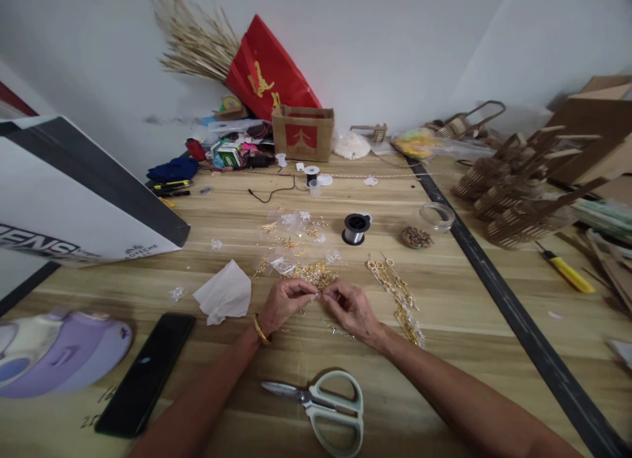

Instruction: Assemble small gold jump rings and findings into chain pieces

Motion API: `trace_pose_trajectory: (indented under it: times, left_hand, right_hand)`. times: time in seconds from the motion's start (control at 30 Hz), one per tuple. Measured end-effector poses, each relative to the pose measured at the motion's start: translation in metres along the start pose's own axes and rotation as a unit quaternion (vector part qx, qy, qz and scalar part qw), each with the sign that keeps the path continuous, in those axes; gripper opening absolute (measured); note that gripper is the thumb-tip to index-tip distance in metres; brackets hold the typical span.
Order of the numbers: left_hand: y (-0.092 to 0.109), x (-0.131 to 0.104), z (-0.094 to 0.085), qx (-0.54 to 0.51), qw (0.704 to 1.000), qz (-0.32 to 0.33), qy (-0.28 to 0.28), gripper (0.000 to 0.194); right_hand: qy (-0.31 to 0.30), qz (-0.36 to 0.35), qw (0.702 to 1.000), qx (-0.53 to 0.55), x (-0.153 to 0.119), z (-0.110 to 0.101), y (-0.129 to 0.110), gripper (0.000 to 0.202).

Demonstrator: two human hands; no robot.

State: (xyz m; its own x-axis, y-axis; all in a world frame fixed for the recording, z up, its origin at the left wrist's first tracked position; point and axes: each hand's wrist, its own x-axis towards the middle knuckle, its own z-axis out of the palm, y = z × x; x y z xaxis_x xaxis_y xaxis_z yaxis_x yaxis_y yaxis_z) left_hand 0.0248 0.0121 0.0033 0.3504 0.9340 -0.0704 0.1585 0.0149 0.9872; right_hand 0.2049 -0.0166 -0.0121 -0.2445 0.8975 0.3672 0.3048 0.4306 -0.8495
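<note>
Currently, the left hand point(291, 303) and right hand point(349, 308) pinch narrowly, nearly touching, beside small gold-coloured metal pieces point(316, 274).

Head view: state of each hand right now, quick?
Left hand: thumb and fingertips pinched closed; anything held too small to identify.
Right hand: pinched closed too, fingertips close to the left's; item likewise can't be told.

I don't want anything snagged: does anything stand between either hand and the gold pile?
Nothing visible does: the gold pile lies just past the left hand and right hand. The scissors lie nearer the person, the spool beyond the pile.
</note>
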Motion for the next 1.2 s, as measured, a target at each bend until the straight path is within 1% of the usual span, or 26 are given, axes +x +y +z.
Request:
trace_pose_trajectory:
  times: [0.3, 0.67, 0.9, 1.07, 1.2]
  left_hand:
    - [-0.002, -0.002, 0.002, 0.014, 1.0, 0.005, -0.015, 0.015]
    - [-0.005, -0.002, 0.005, 0.02, 1.0, 0.021, -0.011, 0.013]
    - [-0.007, -0.003, 0.005, 0.023, 1.0, 0.019, -0.011, 0.011]
    - [-0.001, -0.001, 0.004, 0.002, 1.0, -0.007, 0.005, 0.016]
    - [0.004, -0.001, 0.003, -0.047, 0.998, -0.041, 0.022, 0.018]
  right_hand:
    - [-0.014, -0.039, 0.999, -0.008, 0.0, 0.0, -0.001, 0.013]
    - [-0.018, -0.047, 0.998, -0.023, 0.0, -0.001, -0.002, 0.014]
    - [-0.018, -0.049, 0.998, -0.022, 0.0, 0.0, -0.001, 0.013]
    - [-0.004, -0.042, 0.999, -0.025, -0.001, 0.0, -0.001, 0.013]
    - [0.01, -0.064, 0.997, -0.038, -0.003, 0.0, 0.0, 0.01]
